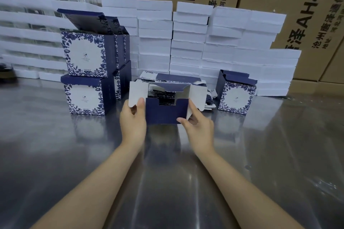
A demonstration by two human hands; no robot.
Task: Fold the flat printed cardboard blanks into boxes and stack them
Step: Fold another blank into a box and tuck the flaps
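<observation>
Between hands at desk (55,154) centre: half-folded box (166,112), long axis left-right, open end up; left hand (133,119) gripping white left flap (135,92), right hand (197,126) pinching lower right corner; finished stack (87,80) nearer left hand

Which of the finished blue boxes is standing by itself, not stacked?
The right box, alone on the table; the other boxes sit stacked on the left.
</observation>
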